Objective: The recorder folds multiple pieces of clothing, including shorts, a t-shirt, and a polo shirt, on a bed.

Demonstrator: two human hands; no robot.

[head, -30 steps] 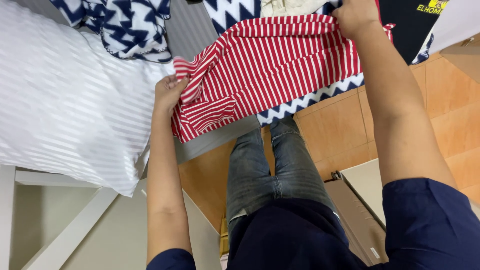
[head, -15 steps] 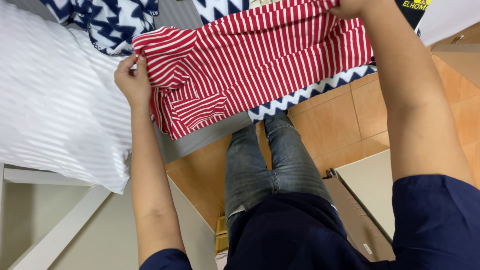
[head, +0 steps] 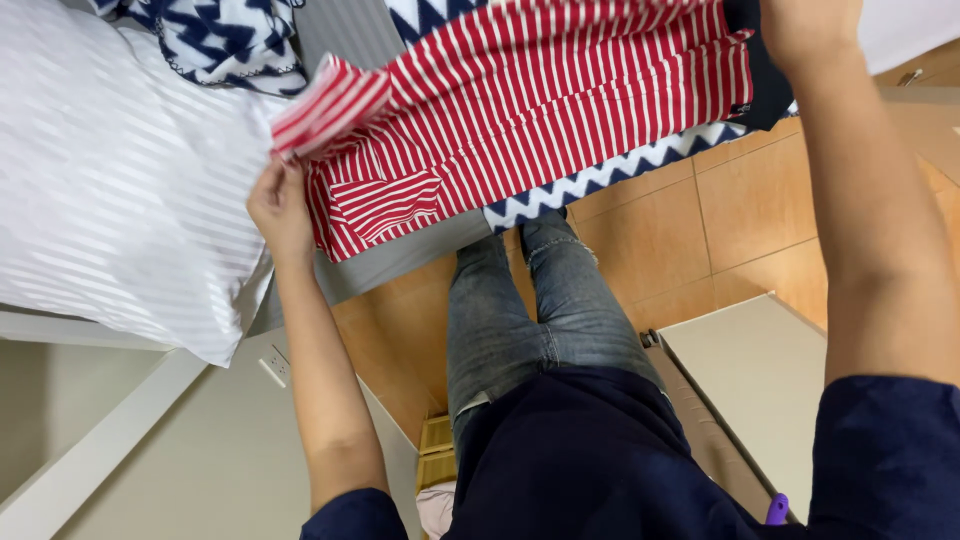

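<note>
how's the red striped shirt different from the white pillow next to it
The red striped shirt has bold red and white stripes; the white pillow shows only faint tone-on-tone stripes. The shirt is thin and stretched flat between the left hand and right hand; the pillow is plump and lies unheld beside the left hand. Both are striped fabric.

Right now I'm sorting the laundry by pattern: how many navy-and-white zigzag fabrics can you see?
2: one bunched zigzag cloth at the top left above the white striped pillow, one zigzag piece under the red striped garment. More may lie hidden beneath.
</note>
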